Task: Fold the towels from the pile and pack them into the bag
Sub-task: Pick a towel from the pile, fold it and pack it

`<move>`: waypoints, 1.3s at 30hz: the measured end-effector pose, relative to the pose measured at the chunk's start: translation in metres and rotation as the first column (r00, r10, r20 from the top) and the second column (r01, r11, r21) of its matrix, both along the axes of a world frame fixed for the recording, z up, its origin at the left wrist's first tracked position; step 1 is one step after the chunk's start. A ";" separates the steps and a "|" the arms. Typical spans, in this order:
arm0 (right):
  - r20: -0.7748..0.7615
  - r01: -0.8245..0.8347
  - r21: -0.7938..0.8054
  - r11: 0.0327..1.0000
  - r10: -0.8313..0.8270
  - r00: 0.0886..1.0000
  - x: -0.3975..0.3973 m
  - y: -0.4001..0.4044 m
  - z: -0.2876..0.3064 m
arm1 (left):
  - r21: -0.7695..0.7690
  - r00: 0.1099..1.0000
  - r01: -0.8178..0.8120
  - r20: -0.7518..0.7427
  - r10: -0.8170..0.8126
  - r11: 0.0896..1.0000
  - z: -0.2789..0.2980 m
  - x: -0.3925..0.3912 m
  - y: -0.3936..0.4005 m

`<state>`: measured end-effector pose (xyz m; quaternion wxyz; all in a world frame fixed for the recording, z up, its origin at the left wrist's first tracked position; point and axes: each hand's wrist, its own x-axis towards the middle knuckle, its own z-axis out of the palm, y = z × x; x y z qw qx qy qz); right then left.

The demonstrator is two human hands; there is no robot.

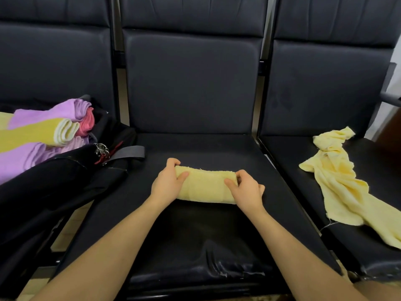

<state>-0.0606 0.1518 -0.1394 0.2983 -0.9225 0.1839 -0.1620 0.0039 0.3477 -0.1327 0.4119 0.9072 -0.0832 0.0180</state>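
Note:
A pale yellow towel (206,185), folded into a thick narrow bundle, lies on the middle black seat (195,231). My left hand (168,182) grips its left end, fingers curled over the far edge and thumb on top. My right hand (246,191) grips its right end the same way. An open black bag (71,170) sits on the left seat, holding folded purple, yellow and pink towels (43,131). One loose, crumpled pale yellow towel (338,181) lies spread on the right seat.
Three black padded chairs stand side by side with metal frames between them. A grey strap and a metal clip (102,149) of the bag reach onto the middle seat's left edge. Tiled floor shows under the left seat.

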 end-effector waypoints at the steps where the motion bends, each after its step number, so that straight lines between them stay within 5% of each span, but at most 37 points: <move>1: -0.021 0.031 -0.044 0.999 -0.032 0.999 0.003 0.000 -0.002 | 0.016 0.999 -0.034 0.008 0.034 0.999 -0.002 0.003 -0.003; 9: -0.185 0.012 -0.334 0.943 -0.077 0.980 0.013 -0.013 -0.010 | 0.396 0.988 -0.105 0.148 0.049 0.912 -0.030 0.019 -0.015; 18: -0.247 -0.069 -0.207 0.976 0.016 0.969 0.017 -0.003 -0.004 | 0.546 0.984 -0.128 0.174 0.037 0.828 -0.022 0.016 -0.016; 29: 0.115 -0.172 0.175 0.969 0.153 0.981 0.000 0.037 0.032 | 0.435 0.902 -0.302 0.417 0.107 0.848 0.009 -0.004 0.030; 39: 0.386 -0.341 0.138 0.930 0.267 0.883 0.030 0.143 0.123 | 0.328 0.731 -0.524 0.647 0.217 0.786 0.094 0.011 0.139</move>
